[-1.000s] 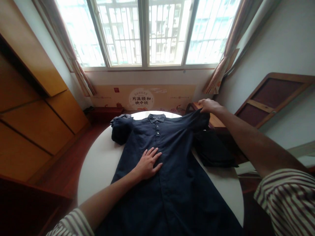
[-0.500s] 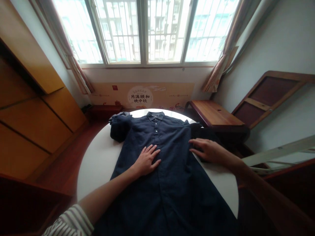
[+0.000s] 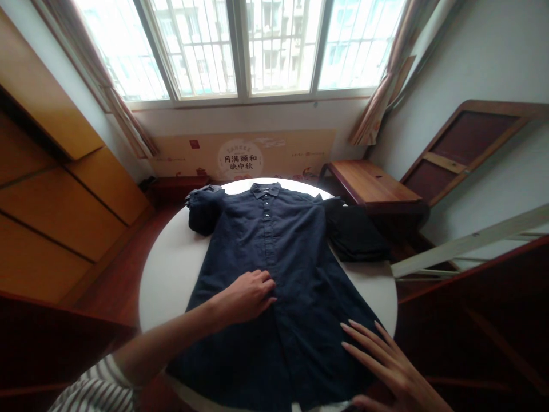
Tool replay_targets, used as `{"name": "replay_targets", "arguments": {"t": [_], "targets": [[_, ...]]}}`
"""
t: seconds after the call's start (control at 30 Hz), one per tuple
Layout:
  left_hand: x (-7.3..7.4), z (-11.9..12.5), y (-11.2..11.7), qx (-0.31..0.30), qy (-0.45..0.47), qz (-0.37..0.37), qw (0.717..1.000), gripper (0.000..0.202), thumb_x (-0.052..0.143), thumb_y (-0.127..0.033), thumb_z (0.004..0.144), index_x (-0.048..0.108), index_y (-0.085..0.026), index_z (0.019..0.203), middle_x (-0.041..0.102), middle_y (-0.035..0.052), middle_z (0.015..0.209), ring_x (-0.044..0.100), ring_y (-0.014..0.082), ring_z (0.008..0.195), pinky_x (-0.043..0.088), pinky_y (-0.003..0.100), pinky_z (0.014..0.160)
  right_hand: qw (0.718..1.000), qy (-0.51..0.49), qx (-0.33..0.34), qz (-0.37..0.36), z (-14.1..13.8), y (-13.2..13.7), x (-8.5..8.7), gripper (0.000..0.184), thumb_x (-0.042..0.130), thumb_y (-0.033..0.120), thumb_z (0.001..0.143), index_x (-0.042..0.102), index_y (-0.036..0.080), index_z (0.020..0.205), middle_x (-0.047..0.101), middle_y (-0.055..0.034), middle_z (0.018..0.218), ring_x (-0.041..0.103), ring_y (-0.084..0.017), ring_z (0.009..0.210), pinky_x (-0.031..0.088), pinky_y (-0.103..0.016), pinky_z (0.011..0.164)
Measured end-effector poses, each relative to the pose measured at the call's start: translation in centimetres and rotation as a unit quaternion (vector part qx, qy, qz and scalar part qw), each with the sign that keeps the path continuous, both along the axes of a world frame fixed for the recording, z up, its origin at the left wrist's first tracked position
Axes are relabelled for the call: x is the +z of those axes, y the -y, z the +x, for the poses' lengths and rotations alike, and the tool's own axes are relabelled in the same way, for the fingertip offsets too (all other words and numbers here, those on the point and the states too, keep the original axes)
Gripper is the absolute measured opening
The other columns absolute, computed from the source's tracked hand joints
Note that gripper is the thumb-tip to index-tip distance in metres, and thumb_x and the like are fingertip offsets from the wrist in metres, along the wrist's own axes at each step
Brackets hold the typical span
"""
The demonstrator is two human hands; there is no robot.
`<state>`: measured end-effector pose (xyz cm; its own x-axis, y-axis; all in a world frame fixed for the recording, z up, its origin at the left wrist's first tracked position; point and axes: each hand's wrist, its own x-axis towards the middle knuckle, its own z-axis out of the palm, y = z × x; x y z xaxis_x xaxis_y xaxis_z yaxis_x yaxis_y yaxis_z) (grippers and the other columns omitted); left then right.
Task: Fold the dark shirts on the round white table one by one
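Two hands: my left hand [image 3: 246, 297] and my right hand [image 3: 388, 366] are both over a round white table [image 3: 171, 286].
Left hand: rests on the navy button-up shirt [image 3: 274, 252], just below its middle.
Left fingers: pressed together and slightly curled, lying on the cloth [image 3: 261, 280]; I can't tell whether they pinch any of it.
Right hand: at 5 o'clock, beside the shirt's lower edge.
Right fingers: spread wide, pinching nothing [image 3: 362, 356]; I can't tell whether they touch the shirt.
Shirt: flat on the table, front up, collar [image 3: 263, 190] at 12 o'clock, buttons [image 3: 266, 213] running down the middle, hem near the table's edge at 6 o'clock.
Shirt's sides: a folded sleeve [image 3: 205, 210] sits at 11 o'clock; a dark folded bundle [image 3: 354, 233] lies at 2 o'clock, touching the shirt's side.
My sleeve: striped [image 3: 90, 395], at 7 o'clock.
Room: a barred window [image 3: 240, 48] and a printed banner [image 3: 240, 157] at 12 o'clock, a wooden bench [image 3: 369, 180] at 1 o'clock, a leaning wooden frame [image 3: 463, 149] at 2 o'clock, wardrobe doors [image 3: 55, 212] at 9 o'clock.
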<state>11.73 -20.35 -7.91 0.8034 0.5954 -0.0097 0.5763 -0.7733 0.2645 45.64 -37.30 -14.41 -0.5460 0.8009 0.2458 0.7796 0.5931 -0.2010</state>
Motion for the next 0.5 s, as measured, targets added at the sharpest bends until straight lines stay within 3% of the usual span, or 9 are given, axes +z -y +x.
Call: {"name": "replay_targets", "arguments": {"t": [0.1,0.2,0.27,0.4,0.5], "targets": [[1.6,-2.6,3.8,-0.076,-0.017,-0.053,0.996,0.032,0.056,-0.052,0.093,0.061,-0.022,0.102,0.063,0.0051,0.098,0.06,0.0204,0.089,0.05,0.033,0.082,0.999,-0.004,0.003,0.035,0.6,0.5,0.6,0.071,0.069,0.038,0.085,0.042,0.03,0.149,0.054,-0.0105,0.142,0.055,-0.034,0.126,0.051,-0.057,0.099],[1.4,-6.3,6.9,-0.087,-0.019,-0.069,0.994,0.057,0.071,-0.061,0.077,0.058,-0.026,0.12,0.062,0.0058,0.11,0.06,0.023,0.095,0.049,0.036,0.087,0.996,-0.041,0.009,0.075,1.1,0.6,0.9,0.064,0.06,0.019,0.087,0.045,0.033,0.147,0.064,-0.0062,0.132,0.063,-0.028,0.118,0.056,-0.047,0.097],[0.5,-8.8,8.6,-0.063,-0.017,-0.045,0.997,0.059,0.073,-0.052,0.079,0.055,-0.03,0.131,0.062,0.006,0.119,0.059,0.0246,0.101,0.049,0.038,0.093,0.994,-0.058,0.015,0.092,1.4,0.6,0.9,0.066,0.054,0.013,0.087,0.044,0.034,0.148,0.067,-0.0035,0.127,0.067,-0.025,0.112,0.058,-0.041,0.094],[-1.5,-12.4,10.8,-0.001,-0.002,0.033,0.999,0.042,0.059,-0.023,0.09,0.058,-0.032,0.131,0.065,0.0058,0.12,0.06,0.0238,0.105,0.051,0.037,0.093,0.992,-0.072,-0.015,0.107,1.6,0.1,0.8,0.069,0.05,0.01,0.086,0.041,0.036,0.15,0.069,-0.0015,0.123,0.07,-0.024,0.105,0.062,-0.038,0.086],[-2.2,-14.1,11.4,0.01,0.01,0.054,0.998,0.055,0.067,-0.029,0.084,0.053,-0.029,0.137,0.063,0.0085,0.127,0.058,0.0274,0.111,0.054,0.04,0.092,0.991,-0.072,-0.012,0.113,1.3,-0.6,1.1,0.069,0.049,0.011,0.087,0.039,0.035,0.151,0.071,-0.0022,0.119,0.071,-0.024,0.102,0.063,-0.037,0.083]]}}
